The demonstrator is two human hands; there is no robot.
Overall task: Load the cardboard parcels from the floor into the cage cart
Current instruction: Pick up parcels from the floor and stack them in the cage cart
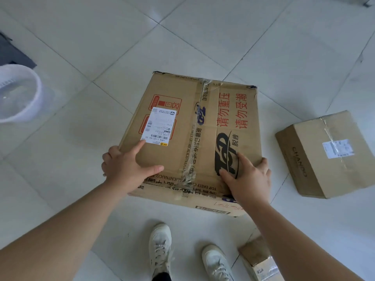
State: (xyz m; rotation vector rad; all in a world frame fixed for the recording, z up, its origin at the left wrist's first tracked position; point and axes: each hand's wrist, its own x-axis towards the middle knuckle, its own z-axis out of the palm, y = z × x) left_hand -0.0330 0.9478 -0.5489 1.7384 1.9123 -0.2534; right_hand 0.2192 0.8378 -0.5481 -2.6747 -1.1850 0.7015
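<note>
The large cardboard parcel [194,138] sits on the tiled floor at twelve o'clock from the shoes, left hand [125,167] and right hand [246,177] spread flat, gripping nothing, on its near top edge; it looks stiff, bulky, probably heavy, best lifted under opposite bottom edges.

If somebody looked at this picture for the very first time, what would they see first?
First the big cardboard box in the middle of the tiled floor, with red lettering and a white label on top. Next the two bare hands lying flat on its near end, the left hand by the label and the right hand near the right edge. Then the smaller box off to the right and the white shoes below.
</note>
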